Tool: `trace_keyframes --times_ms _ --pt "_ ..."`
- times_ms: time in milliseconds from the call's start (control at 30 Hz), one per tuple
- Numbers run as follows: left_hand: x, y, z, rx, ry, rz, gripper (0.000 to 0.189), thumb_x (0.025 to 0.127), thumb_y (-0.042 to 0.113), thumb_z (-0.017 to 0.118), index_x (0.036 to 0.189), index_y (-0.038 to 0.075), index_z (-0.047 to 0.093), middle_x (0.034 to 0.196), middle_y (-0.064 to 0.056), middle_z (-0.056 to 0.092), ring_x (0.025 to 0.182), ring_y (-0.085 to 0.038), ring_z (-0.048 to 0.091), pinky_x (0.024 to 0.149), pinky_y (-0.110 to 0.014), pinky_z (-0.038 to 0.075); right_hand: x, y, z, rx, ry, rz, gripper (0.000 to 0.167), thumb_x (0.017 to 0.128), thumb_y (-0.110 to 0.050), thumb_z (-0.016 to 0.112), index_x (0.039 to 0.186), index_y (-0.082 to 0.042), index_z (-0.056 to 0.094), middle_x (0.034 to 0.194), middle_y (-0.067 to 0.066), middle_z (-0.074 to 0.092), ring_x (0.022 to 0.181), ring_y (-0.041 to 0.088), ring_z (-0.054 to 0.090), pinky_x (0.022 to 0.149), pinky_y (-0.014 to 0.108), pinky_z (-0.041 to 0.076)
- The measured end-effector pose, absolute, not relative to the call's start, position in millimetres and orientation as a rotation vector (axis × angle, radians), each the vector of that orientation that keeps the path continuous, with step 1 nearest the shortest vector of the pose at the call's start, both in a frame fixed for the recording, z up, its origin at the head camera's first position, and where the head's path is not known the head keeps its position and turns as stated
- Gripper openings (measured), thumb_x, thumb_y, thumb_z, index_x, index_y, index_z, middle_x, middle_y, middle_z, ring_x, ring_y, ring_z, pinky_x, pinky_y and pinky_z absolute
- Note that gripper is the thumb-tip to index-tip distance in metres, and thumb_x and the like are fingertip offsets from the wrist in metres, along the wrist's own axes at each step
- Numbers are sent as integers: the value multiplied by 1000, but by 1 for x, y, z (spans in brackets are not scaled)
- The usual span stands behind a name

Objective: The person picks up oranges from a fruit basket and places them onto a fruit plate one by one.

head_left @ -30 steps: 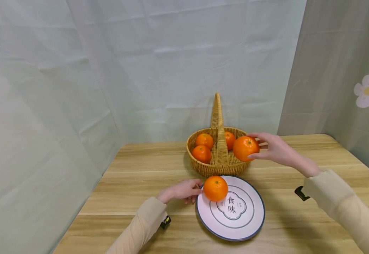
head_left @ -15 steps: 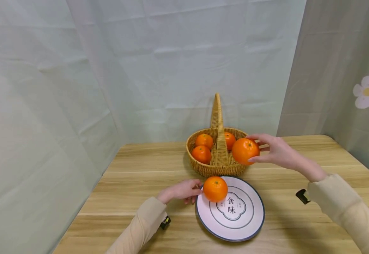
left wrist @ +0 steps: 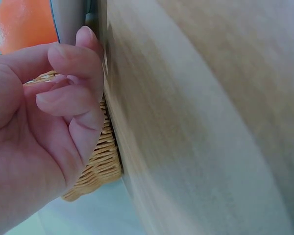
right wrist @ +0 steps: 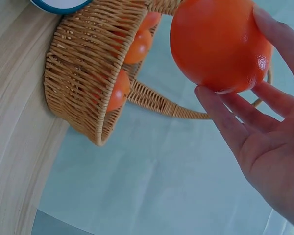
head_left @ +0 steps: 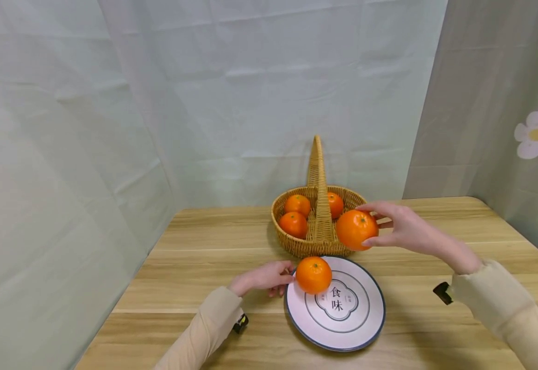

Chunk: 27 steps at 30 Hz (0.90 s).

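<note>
An orange is held up in front of the wicker basket by my right hand, thumb and fingertips gripping its right side. In the right wrist view the orange hangs off the table. A second orange sits on the upper left of a white plate with a dark blue rim and printed characters. My left hand pinches the plate's left edge. From the left wrist, curled fingers show at the plate's rim.
Inside the basket lie several more oranges, and its tall handle arches up over the middle. The wooden table ends at a pale curtain behind. A flowered grey curtain hangs at the right.
My right hand has lowered slightly with its orange, coming down in front of the basket's rim toward the plate. The left hand, plate and orange on it stay put.
</note>
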<state>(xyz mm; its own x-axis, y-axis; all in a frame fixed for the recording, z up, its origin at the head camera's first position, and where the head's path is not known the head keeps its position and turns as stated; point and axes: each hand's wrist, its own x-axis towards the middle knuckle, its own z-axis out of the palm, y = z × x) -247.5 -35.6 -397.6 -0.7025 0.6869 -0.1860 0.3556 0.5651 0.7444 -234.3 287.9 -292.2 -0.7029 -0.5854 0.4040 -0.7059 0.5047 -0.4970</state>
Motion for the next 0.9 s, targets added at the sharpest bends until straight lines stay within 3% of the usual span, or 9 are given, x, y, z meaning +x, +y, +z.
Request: trace_keyframes --times_ms 900 --pt "-250 -36 -398 837 2367 938 5 94 10 48 95 6 46 59 -8 53 41 -14 43 37 -23 38 -226 282 -313 1151 -2689 1037 66 71 -30 78 122 0 50 115 11 54 96 27 54 76 37 49"
